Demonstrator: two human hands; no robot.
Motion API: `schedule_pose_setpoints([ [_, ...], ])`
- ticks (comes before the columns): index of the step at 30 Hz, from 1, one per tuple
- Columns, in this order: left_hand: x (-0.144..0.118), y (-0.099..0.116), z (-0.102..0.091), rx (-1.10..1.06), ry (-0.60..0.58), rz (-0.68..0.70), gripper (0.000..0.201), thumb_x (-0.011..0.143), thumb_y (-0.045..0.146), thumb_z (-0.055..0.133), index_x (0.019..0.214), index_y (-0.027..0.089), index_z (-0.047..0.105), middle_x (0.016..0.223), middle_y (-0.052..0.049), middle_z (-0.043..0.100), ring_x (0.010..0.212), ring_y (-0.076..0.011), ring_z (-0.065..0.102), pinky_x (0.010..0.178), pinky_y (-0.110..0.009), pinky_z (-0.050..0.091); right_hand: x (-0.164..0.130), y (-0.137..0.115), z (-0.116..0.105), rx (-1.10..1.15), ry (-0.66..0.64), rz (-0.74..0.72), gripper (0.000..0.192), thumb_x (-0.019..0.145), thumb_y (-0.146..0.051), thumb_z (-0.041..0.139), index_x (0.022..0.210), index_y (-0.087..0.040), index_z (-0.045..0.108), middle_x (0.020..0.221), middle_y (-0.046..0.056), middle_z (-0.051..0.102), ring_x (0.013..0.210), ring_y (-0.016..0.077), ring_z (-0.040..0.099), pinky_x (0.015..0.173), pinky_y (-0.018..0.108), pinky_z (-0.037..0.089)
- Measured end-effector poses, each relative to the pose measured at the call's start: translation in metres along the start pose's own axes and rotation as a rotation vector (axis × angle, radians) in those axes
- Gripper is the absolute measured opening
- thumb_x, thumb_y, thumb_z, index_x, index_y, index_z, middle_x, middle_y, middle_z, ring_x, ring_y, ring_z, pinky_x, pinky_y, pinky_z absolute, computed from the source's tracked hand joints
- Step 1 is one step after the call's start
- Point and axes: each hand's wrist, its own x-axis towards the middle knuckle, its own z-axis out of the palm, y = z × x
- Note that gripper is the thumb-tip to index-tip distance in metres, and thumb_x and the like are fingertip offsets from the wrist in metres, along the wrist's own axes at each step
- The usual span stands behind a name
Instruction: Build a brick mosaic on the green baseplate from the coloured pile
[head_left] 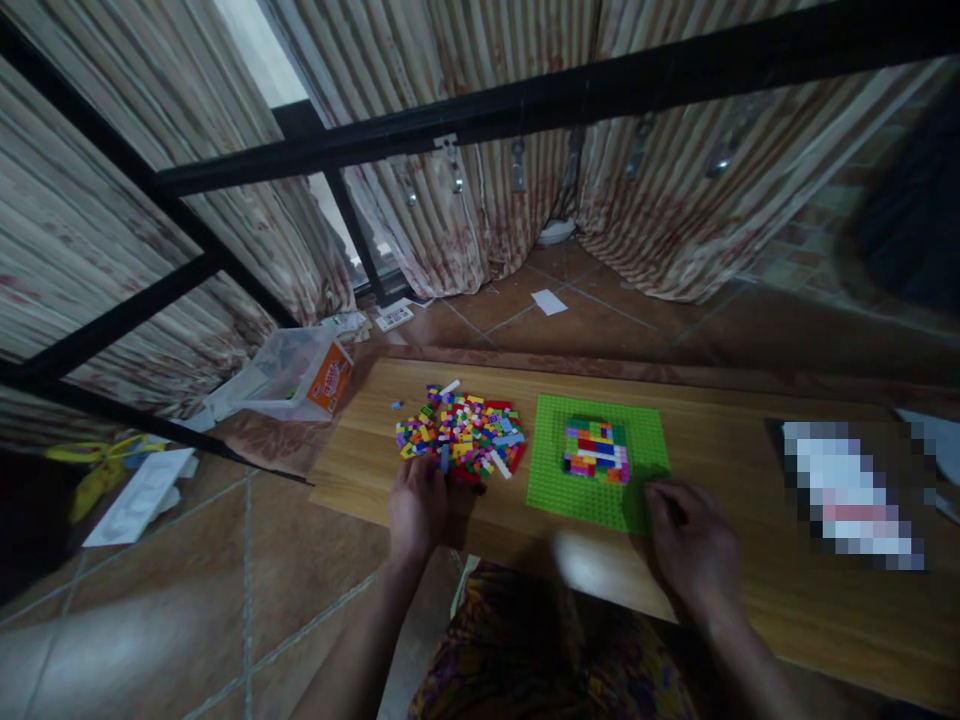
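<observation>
Two hands, one brick build on one green baseplate

Nearest is one patterned garment over the person's lap, with two bare hands reaching past it. The left hand is at the near edge of the heap of bricks, its fingers bent down; whether they grip a piece cannot be told. The right hand is curled at the near right corner of the baseplate; whether its fingers hold anything is hidden.

Both are over one wooden table. On it lies one green baseplate, studded and squarish. One build sits around its middle: a low, compact, roughly rectangular block, with red, white and blue rows at the centre and green, purple, orange, yellow and magenta pieces around them. To its left spreads one heap of bricks, mixed in colour and too many to count; one blue brick lies apart from it. At the right is one pixelated item.

Beyond the table stand one clear box with one orange label, and one white sheet on the tiled floor. Farther back, striped curtains hang behind a dark frame.
</observation>
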Motion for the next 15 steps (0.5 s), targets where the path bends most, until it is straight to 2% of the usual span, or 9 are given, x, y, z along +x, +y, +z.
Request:
schedule_pose_setpoints([
  [3, 0.021, -0.017, -0.014, -0.008, 0.018, -0.185, 0.023, 0.088, 0.024, 0.053, 0.107, 0.020, 0.065, 0.103, -0.007, 0.066, 0.086, -0.0185, 0.067, 0.075, -0.028, 0.051, 0.000, 0.001, -0.001, -0.016, -0.003, -0.007, 0.036, 0.088, -0.047, 0.047, 0.088, -0.018, 0.067, 0.095, 0.012, 0.068, 0.091, 0.0267, 0.063, 0.081, 0.040, 0.051],
  [6, 0.040, -0.029, -0.023, -0.027, -0.005, -0.246, 0.024, 0.091, 0.028, 0.050, 0.105, 0.019, 0.067, 0.102, -0.007, 0.067, 0.083, -0.0173, 0.067, 0.072, -0.027, 0.050, 0.000, 0.001, -0.001, -0.033, 0.001, 0.011, 0.038, 0.087, -0.049, 0.047, 0.088, -0.018, 0.068, 0.097, 0.013, 0.068, 0.093, 0.0287, 0.063, 0.084, 0.043, 0.050],
  [10, 0.055, -0.038, -0.022, -0.032, -0.043, -0.220, 0.026, 0.091, 0.028, 0.050, 0.107, 0.018, 0.068, 0.105, -0.009, 0.066, 0.085, -0.0179, 0.067, 0.074, -0.027, 0.050, 0.000, 0.001, -0.001, -0.043, -0.012, 0.007, 0.040, 0.088, -0.050, 0.045, 0.089, -0.017, 0.068, 0.098, 0.014, 0.068, 0.093, 0.0294, 0.064, 0.085, 0.045, 0.050],
  [15, 0.067, -0.036, -0.014, -0.008, -0.092, -0.129, 0.030, 0.087, 0.020, 0.052, 0.113, 0.019, 0.067, 0.113, -0.010, 0.065, 0.094, -0.0197, 0.066, 0.082, -0.030, 0.051, 0.000, 0.003, -0.001, -0.078, -0.030, 0.016, 0.037, 0.088, -0.049, 0.046, 0.088, -0.019, 0.068, 0.099, 0.014, 0.068, 0.093, 0.0309, 0.064, 0.083, 0.046, 0.051],
])
